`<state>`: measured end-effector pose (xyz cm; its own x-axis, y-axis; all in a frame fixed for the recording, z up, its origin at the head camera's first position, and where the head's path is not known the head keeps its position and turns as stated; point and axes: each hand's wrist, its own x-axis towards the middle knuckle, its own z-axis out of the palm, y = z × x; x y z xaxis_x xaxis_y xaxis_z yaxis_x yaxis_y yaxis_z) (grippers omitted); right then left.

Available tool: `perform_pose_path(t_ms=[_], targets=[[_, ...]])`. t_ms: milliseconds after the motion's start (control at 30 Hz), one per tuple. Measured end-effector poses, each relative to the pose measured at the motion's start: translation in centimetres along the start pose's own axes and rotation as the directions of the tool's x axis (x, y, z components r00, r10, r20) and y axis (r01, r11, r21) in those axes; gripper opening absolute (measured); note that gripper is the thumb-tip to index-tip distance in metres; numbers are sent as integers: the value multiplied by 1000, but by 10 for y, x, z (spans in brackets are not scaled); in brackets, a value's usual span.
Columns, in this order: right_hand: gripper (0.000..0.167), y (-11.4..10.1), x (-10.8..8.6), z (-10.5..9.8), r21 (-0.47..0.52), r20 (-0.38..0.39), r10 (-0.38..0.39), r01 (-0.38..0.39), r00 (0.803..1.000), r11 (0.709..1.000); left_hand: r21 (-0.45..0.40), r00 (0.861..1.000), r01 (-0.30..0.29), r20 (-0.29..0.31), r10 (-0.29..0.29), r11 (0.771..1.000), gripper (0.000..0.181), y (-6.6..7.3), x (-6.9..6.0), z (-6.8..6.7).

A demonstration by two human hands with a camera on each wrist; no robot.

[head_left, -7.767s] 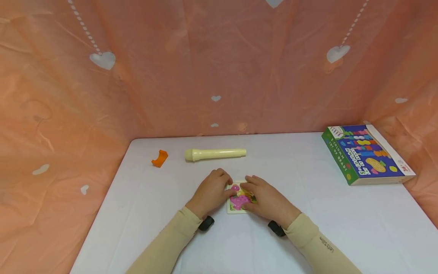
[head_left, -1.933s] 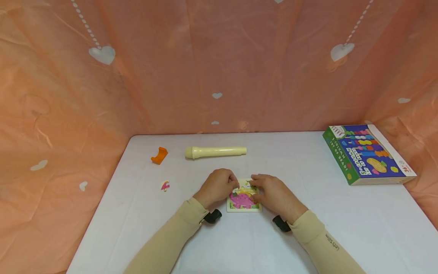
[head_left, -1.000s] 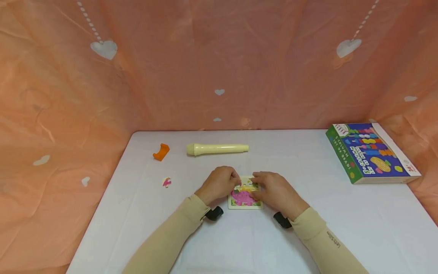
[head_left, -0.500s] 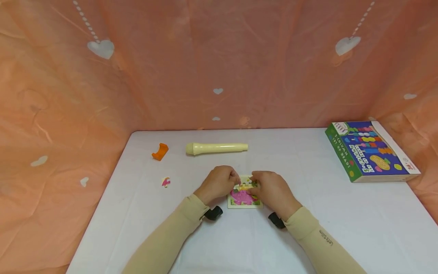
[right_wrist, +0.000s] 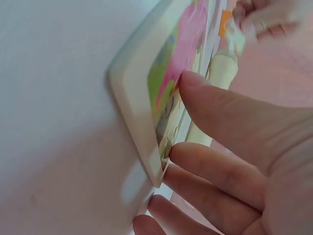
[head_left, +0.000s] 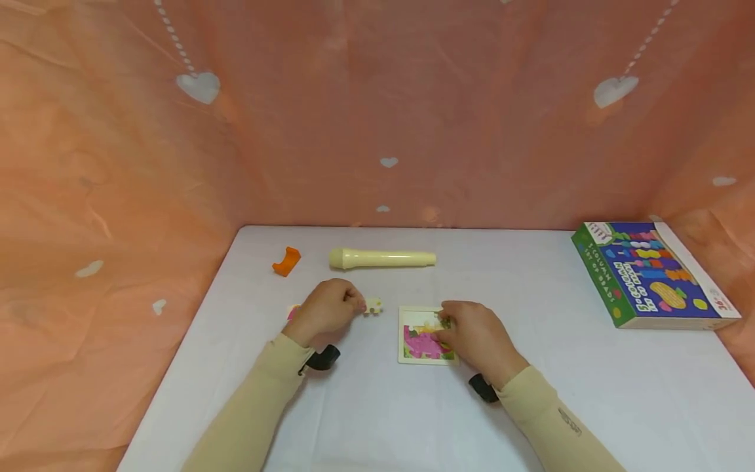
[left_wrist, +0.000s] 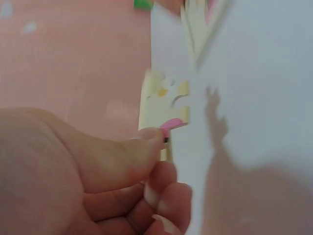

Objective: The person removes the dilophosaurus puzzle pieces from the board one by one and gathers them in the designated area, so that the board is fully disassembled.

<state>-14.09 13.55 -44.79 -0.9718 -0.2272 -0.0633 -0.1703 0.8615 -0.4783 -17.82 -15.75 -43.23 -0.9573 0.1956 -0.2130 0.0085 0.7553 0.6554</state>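
In the head view, my left hand [head_left: 330,308] is raised left of the puzzle tray, pinching a pale jigsaw piece [head_left: 373,306] between thumb and fingers. Its knobbed edge and a pink patch show in the left wrist view, on the jigsaw piece [left_wrist: 161,105]. A square cream puzzle tray [head_left: 402,334] with a pink dinosaur picture lies on the table; its upper left part is bare. My right hand [head_left: 480,341] rests at the tray's right side, thumb on the picture and fingertips at the edge. Another pink jigsaw piece [head_left: 292,313] is partly hidden behind my left hand.
On the white table [head_left: 366,413], a cream microphone-shaped stick [head_left: 383,259] lies behind the hands, with an orange curved block [head_left: 286,261] to its left. A bead-set box [head_left: 655,275] lies at the back right. An orange heart-print cloth [head_left: 330,118] hangs behind.
Since the oldest frame, a pink jigsaw piece has come to lie on the left. In the last half second my left hand has moved left off the tray with a pale piece; my right hand stays.
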Motion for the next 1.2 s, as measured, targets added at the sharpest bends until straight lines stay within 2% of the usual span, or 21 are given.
perform_pose_path(t_ms=[100, 200, 267, 367, 633, 933, 1067, 1200], targets=[[37, 2, -2, -1, 6, -4, 6, -6, 1000, 1000, 17, 998, 59, 3, -59, 998, 16, -25, -5, -24], [36, 4, -2, -3, 12, -2, 5, -4, 1000, 1000, 27, 993, 117, 12, -118, 993, 19, -45, -10, -40], [37, 5, -2, -3, 25, 9, 5, -6, 1000, 1000, 44, 991, 135, 18, -136, 990, 21, -53, -13, -47], [41, 7, -3, -3, 39, 26, 7, -8, 1000, 999, 55, 988, 147, 31, -149, 988, 22, -58, -14, -52], [53, 15, -1, -10, 37, 10, -54, 53, 999, 998, 31, 985, 172, 28, -173, 985, 21, -61, -17, -56], [59, 24, -1, -14, 19, 43, -54, 53, 998, 998, 24, 985, 166, -39, -165, 986, 23, -56, -20, -65], [61, 25, -1, -14, 12, 59, -56, 55, 997, 998, 19, 993, 102, -65, -101, 995, 21, -46, -19, -60], [59, 23, -1, -15, 32, 76, -56, 54, 996, 998, 27, 997, 29, -69, -27, 999, 16, -26, -19, -39]])
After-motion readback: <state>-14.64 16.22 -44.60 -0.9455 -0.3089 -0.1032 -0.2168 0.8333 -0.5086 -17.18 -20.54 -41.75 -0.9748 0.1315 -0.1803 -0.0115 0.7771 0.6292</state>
